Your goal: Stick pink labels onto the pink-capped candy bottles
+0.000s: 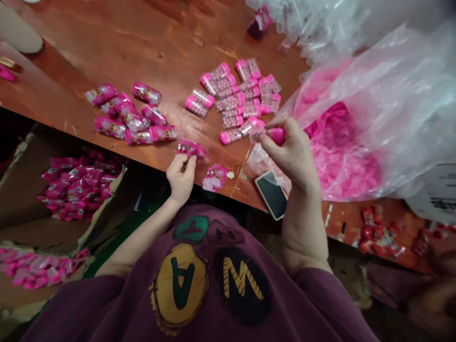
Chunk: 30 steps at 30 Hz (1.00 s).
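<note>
At the table's near edge my left hand pinches a pink printed wrapper between thumb and fingers. My right hand, farther right, is closed on a small clear tube with a pink cap. Just beyond it lies a loose group of similar pink-capped tubes filled with small beads or candies. Between my hands a flat stack of pink printed wrappers rests near the edge. To the left are several tubes in shiny pink wrappers.
A phone lies at the table edge below my right hand. A large clear bag of pink parts stands on the right, with red packets nearer. At lower left, a cardboard box holds many pink wrapped pieces.
</note>
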{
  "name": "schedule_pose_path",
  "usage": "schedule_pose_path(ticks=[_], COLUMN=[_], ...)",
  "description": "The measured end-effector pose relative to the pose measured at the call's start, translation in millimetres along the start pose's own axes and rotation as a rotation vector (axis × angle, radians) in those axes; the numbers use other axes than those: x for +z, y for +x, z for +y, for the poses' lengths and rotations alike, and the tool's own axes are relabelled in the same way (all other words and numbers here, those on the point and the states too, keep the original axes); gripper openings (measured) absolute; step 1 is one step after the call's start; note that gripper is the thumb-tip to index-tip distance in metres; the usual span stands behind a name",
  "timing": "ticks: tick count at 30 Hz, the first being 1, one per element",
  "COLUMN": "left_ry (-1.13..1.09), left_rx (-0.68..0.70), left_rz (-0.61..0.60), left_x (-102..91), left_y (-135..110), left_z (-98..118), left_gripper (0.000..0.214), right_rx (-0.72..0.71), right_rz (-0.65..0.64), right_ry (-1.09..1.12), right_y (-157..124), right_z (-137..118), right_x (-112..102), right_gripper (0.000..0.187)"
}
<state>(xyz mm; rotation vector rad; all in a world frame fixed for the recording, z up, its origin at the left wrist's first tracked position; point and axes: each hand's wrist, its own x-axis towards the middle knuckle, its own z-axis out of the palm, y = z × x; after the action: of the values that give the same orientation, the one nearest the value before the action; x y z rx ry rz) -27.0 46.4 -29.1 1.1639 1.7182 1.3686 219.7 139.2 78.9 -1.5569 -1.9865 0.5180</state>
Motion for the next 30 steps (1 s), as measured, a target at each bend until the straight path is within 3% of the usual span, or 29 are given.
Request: schedule_pose_path(ticks=[2, 4, 6, 9, 11, 12, 14, 17, 20, 25, 30], left_ry=[-0.164, -0.296, -0.367, -0.441, -0.474, -0.486, -0.517, -0.591, -0.67, -0.744, -0.833], left_rx=[-0.159, -0.292, -0.394, -0.517, -0.577, -0.6, -0.638, -0.703, -0.796, -0.875, -0.947], left_rz=[-0.031, -0.091, -0.176, -0.339, -0.419, -0.444, -0.469, -0.471, -0.432, -0.32, -0.232], left_x=[-1.2, 0.8, 5.1, 13.3, 18.2, 20.2, 23.0, 25.3, 26.0, 19.3, 5.8], left_y=[0, -1, -2, -4, -7, -9, -13, -16, -17, -17, -16], left_z=[12, 24, 36, 55, 66, 69, 73, 71, 65, 67, 75], left_gripper=[0.041, 0.039, 0.039, 0.039, 0.04, 0.042, 0.045, 0.045, 0.039, 0.039, 0.036], right_rx=[0.039, 0.065, 0.085, 0.084, 0.085, 0.107, 0.203, 0.423, 0.56, 0.57, 0.508], right_rz=[-0.068, -0.058, 0.065, 0.387, 0.525, 0.524, 0.391, 0.092, -0.045, -0.107, -0.136], right_ry=[-0.002, -0.004, 0.082, 0.324, 0.499, 0.593, 0.79, 1.051, 1.261, 1.42, 1.365], right_y=[-46, -75, -90, -100, -106, -110, -118, -132, -141, -143, -144], right_z=[-4, -8, -14, -22, -23, -21, -16, -11, -14, -22, -20], right_x=[-10, -19, -31, -46, -42, -34, -6, 48, 84, 96, 98], right_gripper=[0.021, 0.028, 0.035, 0.032, 0.028, 0.03, 0.041, 0.056, 0.06, 0.051, 0.043])
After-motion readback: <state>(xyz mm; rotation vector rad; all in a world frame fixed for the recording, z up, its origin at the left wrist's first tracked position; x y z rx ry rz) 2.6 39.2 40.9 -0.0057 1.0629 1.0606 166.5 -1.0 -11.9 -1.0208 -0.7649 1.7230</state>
